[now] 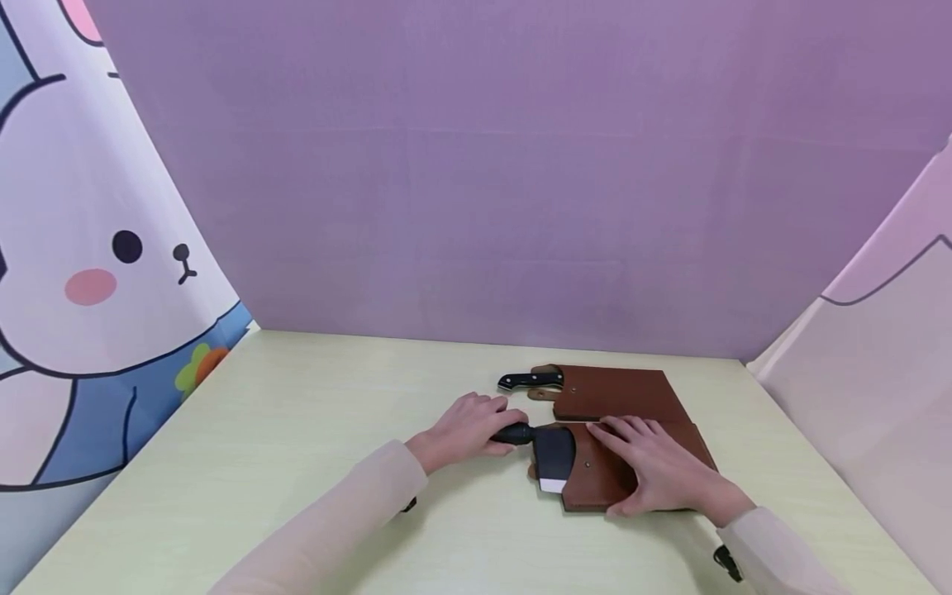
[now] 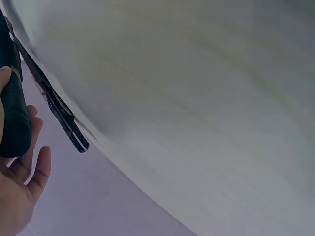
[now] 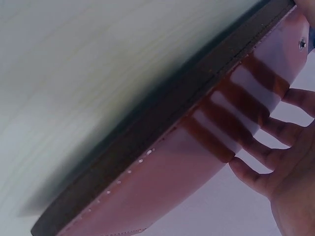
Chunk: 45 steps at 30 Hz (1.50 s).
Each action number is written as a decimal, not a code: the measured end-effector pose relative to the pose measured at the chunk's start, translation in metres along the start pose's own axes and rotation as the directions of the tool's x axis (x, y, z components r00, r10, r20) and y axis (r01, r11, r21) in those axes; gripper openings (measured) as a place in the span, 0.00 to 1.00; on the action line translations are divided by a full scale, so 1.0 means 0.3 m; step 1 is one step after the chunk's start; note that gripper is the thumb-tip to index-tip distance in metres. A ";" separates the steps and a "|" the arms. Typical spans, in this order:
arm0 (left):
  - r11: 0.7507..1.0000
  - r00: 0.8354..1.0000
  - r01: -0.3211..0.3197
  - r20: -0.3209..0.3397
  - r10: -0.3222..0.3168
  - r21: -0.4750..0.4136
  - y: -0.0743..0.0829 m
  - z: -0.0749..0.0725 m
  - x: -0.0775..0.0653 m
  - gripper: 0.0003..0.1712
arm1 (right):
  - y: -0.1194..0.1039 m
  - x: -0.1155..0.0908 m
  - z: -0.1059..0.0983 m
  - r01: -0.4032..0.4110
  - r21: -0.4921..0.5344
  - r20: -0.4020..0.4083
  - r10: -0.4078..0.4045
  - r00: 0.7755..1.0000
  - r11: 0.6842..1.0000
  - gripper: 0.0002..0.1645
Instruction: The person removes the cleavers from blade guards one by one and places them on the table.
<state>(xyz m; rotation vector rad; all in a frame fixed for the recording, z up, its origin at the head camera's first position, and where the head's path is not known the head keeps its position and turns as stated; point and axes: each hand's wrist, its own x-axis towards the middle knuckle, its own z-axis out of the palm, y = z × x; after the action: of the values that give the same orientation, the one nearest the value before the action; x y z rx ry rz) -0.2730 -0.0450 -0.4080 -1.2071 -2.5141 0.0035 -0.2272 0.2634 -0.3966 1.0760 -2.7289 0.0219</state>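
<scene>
Holds, in left grip point(image 1: 470, 425), cleaver point(image 1: 554, 453) by handle point(image 1: 516, 434), partly inside sheath point(image 1: 598, 487) at five o'clock; rests right grip point(image 1: 658, 467), spread, on sheath. Probably heavy, stiff, sharp: best taken firmly by handle.

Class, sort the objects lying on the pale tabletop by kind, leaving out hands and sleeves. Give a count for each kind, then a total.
Flat brown leather sheaths: 2
Black-handled knives, each partly inside a sheath: 2
Total: 4
</scene>
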 end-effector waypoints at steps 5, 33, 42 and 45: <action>1.000 1.000 -0.006 -0.018 0.006 -0.007 -0.005 -0.004 -0.012 0.21 | 0.002 -0.002 0.000 0.004 0.001 -0.005 -0.004 1.000 1.000 0.65; 1.000 0.999 -0.009 -0.035 0.008 -0.018 -0.038 -0.023 -0.067 0.22 | 0.007 -0.001 -0.007 -0.003 0.009 0.014 0.003 1.000 1.000 0.65; 0.999 0.999 -0.017 -0.043 0.015 -0.030 -0.048 -0.023 -0.083 0.22 | 0.009 -0.006 -0.003 0.005 0.013 0.000 -0.005 1.000 1.000 0.65; 1.000 0.999 -0.016 -0.040 0.015 -0.027 -0.052 -0.020 -0.089 0.22 | 0.009 -0.007 -0.003 0.009 0.014 -0.008 -0.009 1.000 1.000 0.65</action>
<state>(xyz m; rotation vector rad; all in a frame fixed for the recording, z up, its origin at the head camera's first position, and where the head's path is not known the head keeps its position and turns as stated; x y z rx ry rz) -0.2676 -0.0759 -0.4082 -1.2256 -2.4783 -0.0497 -0.2274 0.2670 -0.3961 1.0895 -2.7208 0.0435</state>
